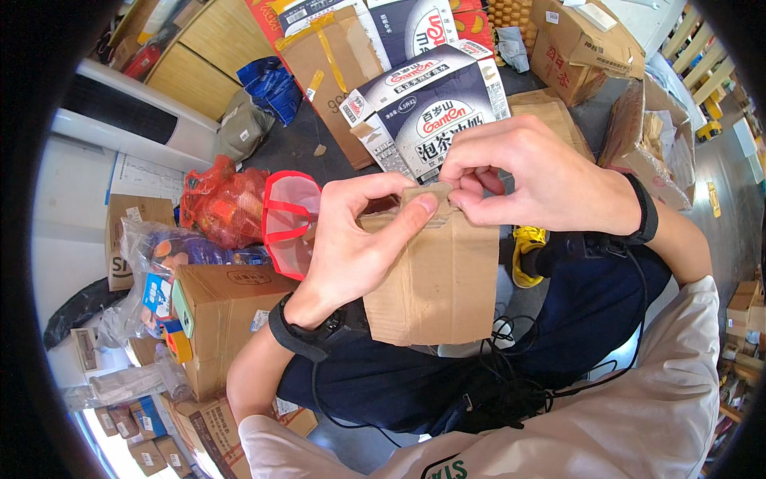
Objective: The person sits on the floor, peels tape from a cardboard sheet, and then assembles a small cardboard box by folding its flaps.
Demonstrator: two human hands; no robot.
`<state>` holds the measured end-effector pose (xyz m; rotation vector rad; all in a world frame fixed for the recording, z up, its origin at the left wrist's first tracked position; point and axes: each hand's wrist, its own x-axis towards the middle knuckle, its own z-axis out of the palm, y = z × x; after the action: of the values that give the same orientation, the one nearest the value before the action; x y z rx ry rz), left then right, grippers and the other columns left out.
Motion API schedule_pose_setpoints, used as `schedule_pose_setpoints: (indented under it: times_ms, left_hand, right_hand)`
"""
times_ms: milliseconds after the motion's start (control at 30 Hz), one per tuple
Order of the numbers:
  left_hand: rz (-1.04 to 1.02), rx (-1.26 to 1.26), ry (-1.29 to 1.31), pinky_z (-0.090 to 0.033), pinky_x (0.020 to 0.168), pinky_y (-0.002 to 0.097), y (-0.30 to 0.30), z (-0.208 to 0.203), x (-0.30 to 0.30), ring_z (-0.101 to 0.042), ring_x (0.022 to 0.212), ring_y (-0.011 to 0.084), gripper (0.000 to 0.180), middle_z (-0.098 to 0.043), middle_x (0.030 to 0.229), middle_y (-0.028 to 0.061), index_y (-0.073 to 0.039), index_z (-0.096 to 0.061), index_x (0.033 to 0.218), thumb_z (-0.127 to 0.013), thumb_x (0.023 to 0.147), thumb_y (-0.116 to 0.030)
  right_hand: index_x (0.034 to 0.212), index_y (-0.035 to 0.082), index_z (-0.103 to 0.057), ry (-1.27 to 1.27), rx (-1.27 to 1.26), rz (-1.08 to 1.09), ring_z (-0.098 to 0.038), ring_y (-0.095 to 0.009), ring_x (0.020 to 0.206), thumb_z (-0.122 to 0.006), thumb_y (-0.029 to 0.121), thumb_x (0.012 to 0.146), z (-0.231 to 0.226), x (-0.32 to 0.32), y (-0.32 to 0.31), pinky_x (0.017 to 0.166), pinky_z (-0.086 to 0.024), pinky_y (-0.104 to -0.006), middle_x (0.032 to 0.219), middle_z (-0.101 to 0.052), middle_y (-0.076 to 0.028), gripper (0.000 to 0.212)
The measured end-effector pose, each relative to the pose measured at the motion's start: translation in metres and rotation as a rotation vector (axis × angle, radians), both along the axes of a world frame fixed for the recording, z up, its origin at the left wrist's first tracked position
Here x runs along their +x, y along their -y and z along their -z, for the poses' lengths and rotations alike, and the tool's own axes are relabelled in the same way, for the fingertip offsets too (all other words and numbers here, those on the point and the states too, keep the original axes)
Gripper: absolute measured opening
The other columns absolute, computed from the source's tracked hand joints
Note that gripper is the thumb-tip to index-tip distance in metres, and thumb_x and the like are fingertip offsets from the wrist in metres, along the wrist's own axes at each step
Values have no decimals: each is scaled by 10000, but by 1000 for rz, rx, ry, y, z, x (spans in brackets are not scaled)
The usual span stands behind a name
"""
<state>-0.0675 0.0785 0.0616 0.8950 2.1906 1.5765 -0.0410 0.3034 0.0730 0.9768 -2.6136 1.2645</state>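
A small brown cardboard box (431,291) is held up above my lap, its plain face toward me. My left hand (351,239) grips its upper left edge, the thumb pressed on a short folded flap (427,194) and the fingers behind. At the flap's right end, my right hand (527,172) pinches the cardboard edge with thumb and forefinger, the other fingers curled in. Whether any tape lies in that pinch I cannot make out. The box's far side and inside are mostly hidden. Both wrists wear black straps with cables.
Beyond my hands lies a large white and dark-blue printed carton (431,104). A red-rimmed mesh basket (289,223) and a red net bag (227,203) are at the left, above a brown box (231,311). More cartons (586,52) stand at the far right. Black cables (511,351) lie across my lap.
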Motion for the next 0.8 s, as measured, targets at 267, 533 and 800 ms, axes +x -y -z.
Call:
schedule_pose_setpoints:
  times_ms: [267,533,800]
  left_hand:
    - [-8,23,27,-404,607,202,4,-2,2,-525,665,30,135,-603,708,-18,19,-652,799,-655,897,-74]
    - [4,1,73,-470,624,226,5,-6,-1,-583,684,48,129,-660,723,25,35,-679,867,-681,883,-93]
    - [105,-50,-103,-422,613,225,1,-2,2,-554,677,49,80,-628,722,20,19,-655,809,-668,866,-36]
  right_hand:
    - [780,19,-619,84,-20,62,-529,-94,551,-663,80,781,-1,-6,-10,544,-443,-246,623,-566,-32,75]
    - [886,13,-634,121,-156,73,-575,-94,672,-651,125,881,3,-7,-13,631,-471,-247,730,-616,-38,113]
    - [904,18,-665,6,-95,-23,-604,-149,631,-681,145,865,-1,-5,-7,606,-488,-284,719,-640,-79,133]
